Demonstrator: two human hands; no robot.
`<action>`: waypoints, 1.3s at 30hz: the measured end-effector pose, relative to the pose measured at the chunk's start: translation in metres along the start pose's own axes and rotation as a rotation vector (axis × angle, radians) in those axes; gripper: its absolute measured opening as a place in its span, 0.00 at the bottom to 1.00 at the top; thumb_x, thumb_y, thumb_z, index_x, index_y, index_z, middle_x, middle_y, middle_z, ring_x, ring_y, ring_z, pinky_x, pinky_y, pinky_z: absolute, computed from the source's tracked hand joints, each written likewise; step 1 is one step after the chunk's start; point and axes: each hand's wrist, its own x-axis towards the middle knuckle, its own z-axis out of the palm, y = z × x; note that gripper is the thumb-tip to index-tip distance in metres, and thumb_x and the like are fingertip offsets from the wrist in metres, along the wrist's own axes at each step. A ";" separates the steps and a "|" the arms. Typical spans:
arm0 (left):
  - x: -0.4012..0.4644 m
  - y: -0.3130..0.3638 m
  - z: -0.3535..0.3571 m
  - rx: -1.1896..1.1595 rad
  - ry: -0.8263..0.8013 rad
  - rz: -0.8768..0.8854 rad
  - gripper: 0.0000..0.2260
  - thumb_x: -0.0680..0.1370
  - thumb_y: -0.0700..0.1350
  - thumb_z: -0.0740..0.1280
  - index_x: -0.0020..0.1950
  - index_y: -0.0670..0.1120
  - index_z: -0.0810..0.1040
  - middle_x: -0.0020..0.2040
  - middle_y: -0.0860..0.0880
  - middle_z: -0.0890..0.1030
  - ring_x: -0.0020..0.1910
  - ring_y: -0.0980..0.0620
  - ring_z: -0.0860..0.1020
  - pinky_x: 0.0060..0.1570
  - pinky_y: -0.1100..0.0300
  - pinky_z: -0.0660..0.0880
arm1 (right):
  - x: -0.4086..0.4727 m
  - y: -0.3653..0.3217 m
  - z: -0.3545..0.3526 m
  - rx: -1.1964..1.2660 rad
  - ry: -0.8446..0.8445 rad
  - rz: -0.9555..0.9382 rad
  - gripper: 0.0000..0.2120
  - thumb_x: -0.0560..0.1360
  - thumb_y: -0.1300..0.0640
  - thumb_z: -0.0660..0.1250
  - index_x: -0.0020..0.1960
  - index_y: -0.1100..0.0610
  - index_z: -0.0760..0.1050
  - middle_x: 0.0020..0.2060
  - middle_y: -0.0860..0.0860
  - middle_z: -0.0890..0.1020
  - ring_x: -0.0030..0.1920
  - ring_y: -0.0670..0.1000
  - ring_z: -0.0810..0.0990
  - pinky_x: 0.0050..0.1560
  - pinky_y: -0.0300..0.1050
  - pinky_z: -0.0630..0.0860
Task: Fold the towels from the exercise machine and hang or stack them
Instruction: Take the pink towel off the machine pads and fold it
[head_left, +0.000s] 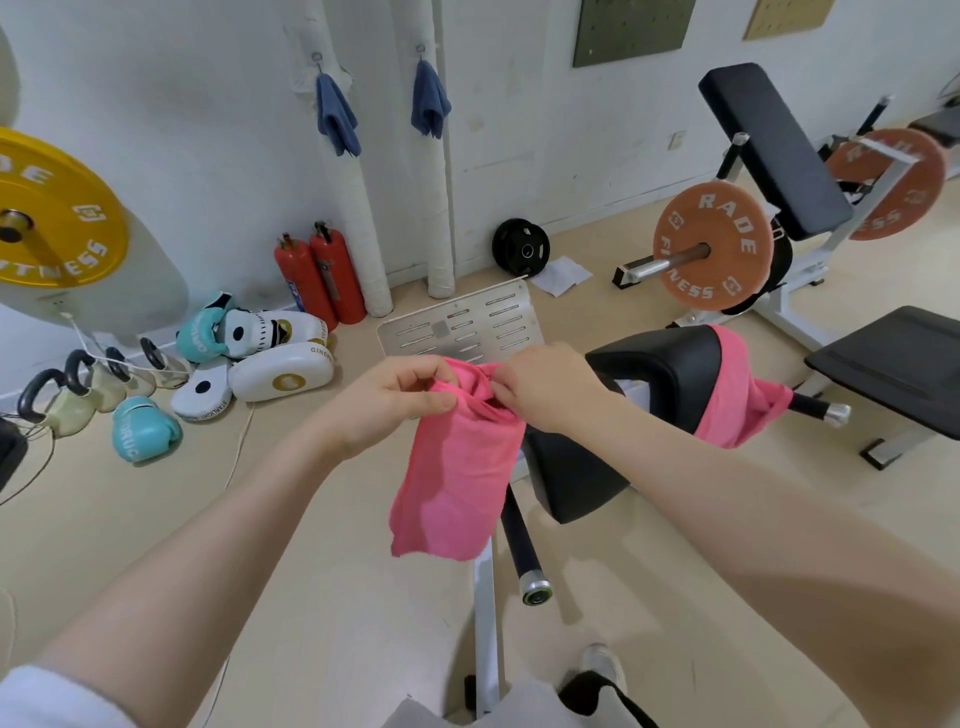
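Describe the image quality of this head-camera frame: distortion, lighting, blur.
Head view: strong wide-angle distortion, with the forearms ballooning toward the bottom corners and the wall pads leaning; even, soft indoor light with faint shadows; the pink towel and both hands, left and right, fairly sharp; the edges are slightly smeared.

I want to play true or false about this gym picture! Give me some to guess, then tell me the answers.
1. Both hands hold the same pink towel. True: the left hand and right hand pinch its top edge.
2. Another pink towel lies on the floor. False: it hangs over the black pad.
3. Two blue towels hang on wall hooks. True.
4. The fire extinguishers are green. False: they are red.
5. The boxing gloves hang on the wall. False: they lie on the floor.
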 end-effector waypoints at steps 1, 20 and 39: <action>0.001 -0.003 0.000 -0.001 0.022 -0.008 0.05 0.69 0.43 0.67 0.38 0.42 0.73 0.37 0.44 0.69 0.35 0.57 0.68 0.37 0.65 0.66 | 0.001 0.003 0.000 -0.080 -0.011 -0.051 0.19 0.80 0.51 0.49 0.32 0.53 0.67 0.31 0.48 0.69 0.40 0.52 0.69 0.45 0.46 0.65; 0.072 0.015 0.038 -0.101 0.217 0.054 0.02 0.62 0.49 0.65 0.28 0.53 0.74 0.27 0.58 0.72 0.29 0.62 0.68 0.32 0.71 0.65 | -0.008 0.097 0.008 -0.203 -0.138 -0.469 0.10 0.79 0.55 0.54 0.59 0.54 0.69 0.48 0.52 0.75 0.48 0.54 0.76 0.44 0.47 0.70; 0.116 0.003 0.083 -0.082 0.651 -0.077 0.13 0.75 0.34 0.59 0.32 0.46 0.68 0.29 0.57 0.73 0.30 0.62 0.68 0.32 0.69 0.64 | -0.034 0.160 0.007 0.052 0.325 -0.306 0.02 0.72 0.61 0.64 0.43 0.58 0.75 0.31 0.51 0.76 0.28 0.53 0.71 0.27 0.41 0.65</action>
